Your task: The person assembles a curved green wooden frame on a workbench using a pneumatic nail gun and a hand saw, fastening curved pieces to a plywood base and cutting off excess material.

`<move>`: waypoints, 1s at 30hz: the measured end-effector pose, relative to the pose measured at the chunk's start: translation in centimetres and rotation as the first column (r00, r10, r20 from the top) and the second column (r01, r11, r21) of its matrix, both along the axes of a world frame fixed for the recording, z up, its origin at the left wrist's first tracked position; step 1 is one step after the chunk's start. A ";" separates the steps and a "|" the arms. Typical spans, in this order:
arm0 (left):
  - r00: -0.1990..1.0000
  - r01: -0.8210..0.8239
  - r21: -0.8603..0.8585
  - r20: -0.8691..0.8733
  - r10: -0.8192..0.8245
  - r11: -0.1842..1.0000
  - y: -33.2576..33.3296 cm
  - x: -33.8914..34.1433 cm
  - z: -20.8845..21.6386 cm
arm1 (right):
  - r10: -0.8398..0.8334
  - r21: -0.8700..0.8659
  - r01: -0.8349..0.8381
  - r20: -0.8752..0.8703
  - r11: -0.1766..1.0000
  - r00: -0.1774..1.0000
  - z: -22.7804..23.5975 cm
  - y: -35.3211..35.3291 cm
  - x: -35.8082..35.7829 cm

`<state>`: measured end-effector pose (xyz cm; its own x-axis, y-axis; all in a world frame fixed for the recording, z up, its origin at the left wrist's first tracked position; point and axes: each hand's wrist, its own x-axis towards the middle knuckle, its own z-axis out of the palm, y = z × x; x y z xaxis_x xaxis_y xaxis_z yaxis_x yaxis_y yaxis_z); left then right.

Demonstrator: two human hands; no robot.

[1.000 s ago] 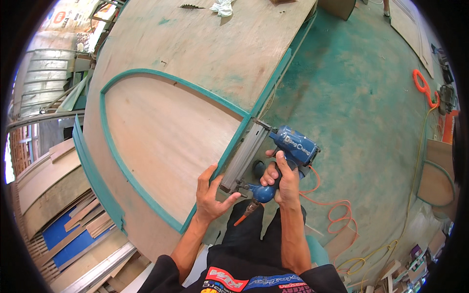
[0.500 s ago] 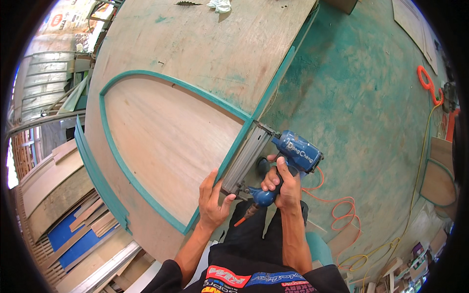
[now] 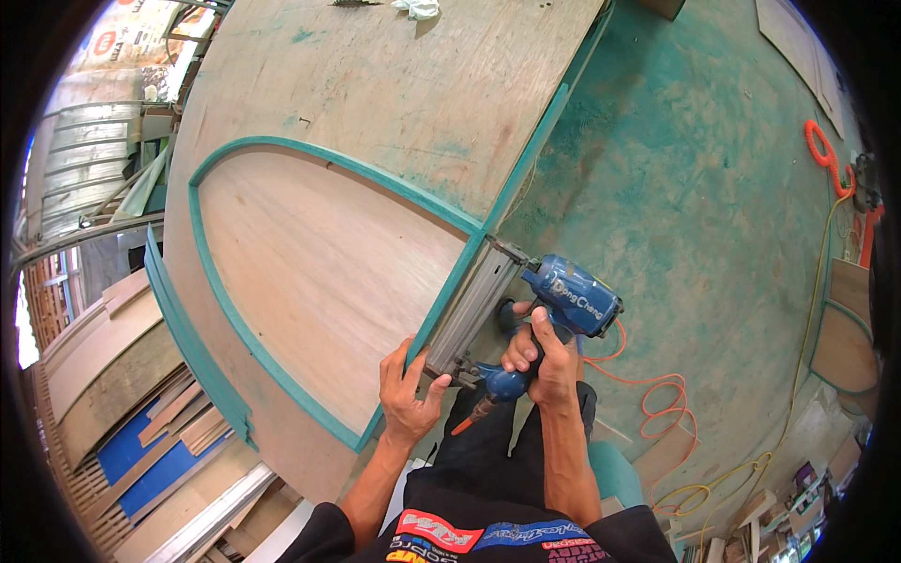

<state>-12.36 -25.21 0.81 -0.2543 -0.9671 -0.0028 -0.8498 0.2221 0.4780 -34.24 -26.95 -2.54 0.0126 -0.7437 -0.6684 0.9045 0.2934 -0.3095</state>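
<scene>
A blue pneumatic nail gun [image 3: 574, 298] with a long grey magazine is in my right hand [image 3: 549, 361], whose fingers wrap round its grip. The magazine lies along the straight side of a rounded wooden panel [image 3: 319, 272] edged with a teal strip [image 3: 449, 291]. At this strip, close to the magazine's lower end, my left hand [image 3: 408, 399] rests with fingers spread over the panel's edge and thumb apart. The panel lies on a large plywood sheet [image 3: 394, 94].
An orange air hose [image 3: 648, 380] coils on the teal-stained floor at the right, beside a yellow hose [image 3: 812, 310]. Curved teal strips [image 3: 192, 338] stand at the left near stacked boards [image 3: 108, 342]. A nail [image 3: 304, 120] and white crumpled scrap [image 3: 418, 8] lie on the plywood.
My left fingers have drawn back slightly and bend more over the teal strip. The nail gun stays nearly in place, and the view has shifted a little.
</scene>
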 end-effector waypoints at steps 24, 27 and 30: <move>1.000 -0.017 -0.009 -0.004 0.017 1.000 -0.1 -0.3 -0.1 | 0.046 0.030 -0.045 -0.019 0.999 0.999 0.7 -0.5 -0.7; 1.000 -0.011 -0.020 0.008 0.011 1.000 0.0 -0.4 -0.1 | 0.059 0.023 -0.058 -0.043 0.998 0.997 0.7 -0.5 -0.9; 1.000 -0.010 -0.025 -0.003 0.010 1.000 -0.1 -0.5 -0.2 | 0.064 0.001 -0.064 -0.037 0.998 0.997 0.4 -0.4 -1.0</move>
